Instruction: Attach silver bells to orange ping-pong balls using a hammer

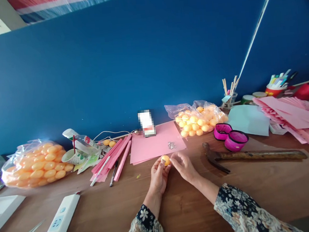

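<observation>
My left hand [158, 173] grips an orange ping-pong ball [165, 160] between thumb and fingers, just above the table. Close at the ball's right side is my right hand [185, 166], its thumb and fingertips pinched together. Whatever those fingertips hold is too small to make out. Just beyond the hands, a small heap of shiny metal bits [171, 145] rests on pink paper sheets [146, 147]. A phone-like object [147, 124], partly blurred out, stands at the paper's back edge. Behind and to the right lies a clear bag of orange balls [198, 121].
A hammer [257, 154] and two magenta rings [236, 140] lie to the right, near folded pink paper [295, 114]. Leftward are pink strips [114, 153], a paper cup [73, 157], another ball bag [39, 164] and a power strip [58, 222]. A blue partition [128, 60] borders the back.
</observation>
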{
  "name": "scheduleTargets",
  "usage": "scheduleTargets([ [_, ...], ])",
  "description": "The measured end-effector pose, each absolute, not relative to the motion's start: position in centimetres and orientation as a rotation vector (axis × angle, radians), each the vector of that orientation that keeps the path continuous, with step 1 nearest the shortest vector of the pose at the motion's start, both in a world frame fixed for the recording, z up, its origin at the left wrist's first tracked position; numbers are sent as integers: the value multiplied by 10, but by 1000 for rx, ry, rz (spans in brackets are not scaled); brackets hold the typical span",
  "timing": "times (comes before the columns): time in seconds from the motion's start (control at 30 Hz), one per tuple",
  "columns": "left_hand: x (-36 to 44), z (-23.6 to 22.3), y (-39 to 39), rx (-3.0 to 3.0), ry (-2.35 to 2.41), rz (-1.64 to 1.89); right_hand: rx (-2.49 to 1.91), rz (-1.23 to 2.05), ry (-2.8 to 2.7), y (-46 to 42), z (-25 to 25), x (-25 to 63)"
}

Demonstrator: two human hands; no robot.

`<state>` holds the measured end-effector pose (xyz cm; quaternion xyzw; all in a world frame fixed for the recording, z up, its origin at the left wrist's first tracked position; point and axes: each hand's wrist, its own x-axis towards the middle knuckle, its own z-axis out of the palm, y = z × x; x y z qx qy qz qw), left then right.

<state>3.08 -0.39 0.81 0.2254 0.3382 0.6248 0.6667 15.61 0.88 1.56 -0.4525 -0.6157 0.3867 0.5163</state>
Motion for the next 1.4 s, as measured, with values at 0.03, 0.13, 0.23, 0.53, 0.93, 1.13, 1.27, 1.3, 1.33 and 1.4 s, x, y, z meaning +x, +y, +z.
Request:
scheduleTargets([
  [0.03,31,8,-4,500,767,1410,-1143,846,-1489,13,16,159],
  [0.13,31,8,-3,470,764,1397,-1350,599,-1571,29,16,170],
  [0.23,29,9,-2,437,735,1369,-1428,536,-1682,48,12,180],
  [0.53,25,5,0,356,723,1377,-1601,408,-1858,74,-2,174],
  [0.93,26,8,-2,394,711,1360,-1568,400,-1775,64,-6,179],
  [1.13,26,7,-2,373,713,1356,-1366,482,-1756,59,-4,182],
  [1.27,26,8,-3,383,715,1356,-1283,525,-1709,49,1,180],
  [1.3,27,9,-3,388,715,1357,-1265,532,-1702,45,3,179],
  [1.33,27,8,-3,392,716,1358,-1245,543,-1695,40,5,179],
  [1.4,28,8,-2,398,720,1360,-1209,573,-1674,32,10,177],
])
